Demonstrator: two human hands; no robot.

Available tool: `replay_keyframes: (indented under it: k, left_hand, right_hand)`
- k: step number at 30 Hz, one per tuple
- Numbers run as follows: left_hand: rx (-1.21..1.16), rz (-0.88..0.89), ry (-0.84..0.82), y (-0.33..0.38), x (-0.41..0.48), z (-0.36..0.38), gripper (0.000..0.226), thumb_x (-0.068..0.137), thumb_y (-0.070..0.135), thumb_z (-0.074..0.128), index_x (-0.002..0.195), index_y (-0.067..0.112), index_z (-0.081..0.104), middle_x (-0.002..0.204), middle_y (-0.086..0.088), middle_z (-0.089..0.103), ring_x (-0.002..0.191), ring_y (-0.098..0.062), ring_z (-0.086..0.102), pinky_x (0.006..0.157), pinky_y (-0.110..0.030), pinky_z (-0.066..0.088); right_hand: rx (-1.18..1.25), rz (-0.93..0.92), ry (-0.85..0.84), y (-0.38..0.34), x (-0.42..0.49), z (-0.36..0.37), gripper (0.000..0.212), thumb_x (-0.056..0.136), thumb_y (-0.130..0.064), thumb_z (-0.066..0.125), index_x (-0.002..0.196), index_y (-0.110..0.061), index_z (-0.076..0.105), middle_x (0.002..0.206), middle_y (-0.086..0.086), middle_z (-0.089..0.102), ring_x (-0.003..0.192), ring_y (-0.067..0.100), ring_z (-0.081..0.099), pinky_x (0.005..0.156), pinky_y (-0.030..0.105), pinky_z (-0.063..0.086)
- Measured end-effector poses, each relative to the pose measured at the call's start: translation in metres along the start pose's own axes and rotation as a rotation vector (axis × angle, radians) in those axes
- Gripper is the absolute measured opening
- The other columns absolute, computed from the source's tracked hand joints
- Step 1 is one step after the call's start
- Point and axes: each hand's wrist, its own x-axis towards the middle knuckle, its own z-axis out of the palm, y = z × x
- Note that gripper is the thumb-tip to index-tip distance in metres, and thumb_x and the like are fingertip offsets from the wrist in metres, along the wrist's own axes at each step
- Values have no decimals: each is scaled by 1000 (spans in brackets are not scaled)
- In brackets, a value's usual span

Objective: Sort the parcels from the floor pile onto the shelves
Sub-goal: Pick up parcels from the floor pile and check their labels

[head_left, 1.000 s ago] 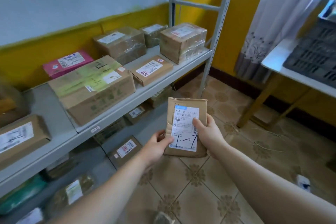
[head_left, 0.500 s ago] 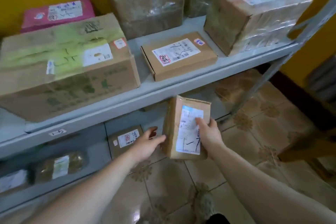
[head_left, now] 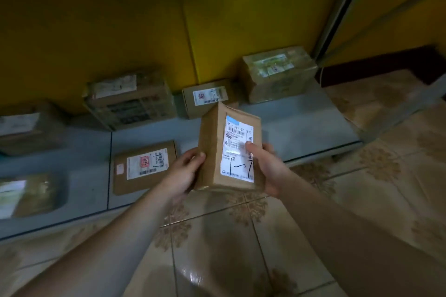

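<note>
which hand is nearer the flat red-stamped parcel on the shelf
Left. The left hand is just right of the flat parcel; the right hand is across the held parcel.

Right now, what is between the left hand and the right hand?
The parcel: the left hand grips its plain brown side, and the right hand grips the other side, thumb on the label. The head view shows this.

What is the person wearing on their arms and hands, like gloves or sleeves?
Nothing that shows. The left hand and right hand are bare, with no gloves, rings or watch. The left forearm and right forearm are bare too; no sleeve reaches into view.
</note>
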Motion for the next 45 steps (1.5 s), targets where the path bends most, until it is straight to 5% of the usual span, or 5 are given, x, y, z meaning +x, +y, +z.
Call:
replay_keyframes:
  k: [18,28,34,40,45]
  left_hand:
    - [1325,271,329,-91,138,-111,73,92,61,44,153,27,23,163,0,10,150,-24,-1,118,-50,4]
    - [1403,176,271,-118,144,-124,73,94,68,20,153,35,-8,161,5,-20,147,-22,-21,117,-57,-8]
    - [1404,200,292,-121,146,-125,72,93,68,20,153,36,-7,162,5,-18,148,-23,-19,117,-58,-6]
    - [1414,212,297,-122,145,-126,72,93,68,18,153,36,-6,162,5,-17,148,-23,-19,117,-57,-5]
    - [1416,210,302,-124,146,-126,73,93,69,16,153,36,-7,161,5,-18,148,-22,-19,117,-57,-6]
  right_hand:
    - [-394,-339,356,80,147,53,78,90,-38,63,153,-17,21,143,12,47,129,32,49,109,45,40]
    - [-1583,-804,16,53,148,11,77,84,-63,23,153,-30,34,165,4,16,153,22,6,123,40,7]
    - [-1709,-698,348,76,137,48,71,96,-67,15,154,-27,24,160,12,22,146,31,17,113,49,17]
    - [-1880,-858,26,78,136,26,101,69,-86,8,157,-37,7,167,1,-1,152,23,-7,121,46,-9]
    - [-1811,-720,236,85,137,43,83,89,-78,26,157,-36,3,167,5,2,152,30,-1,121,50,0]
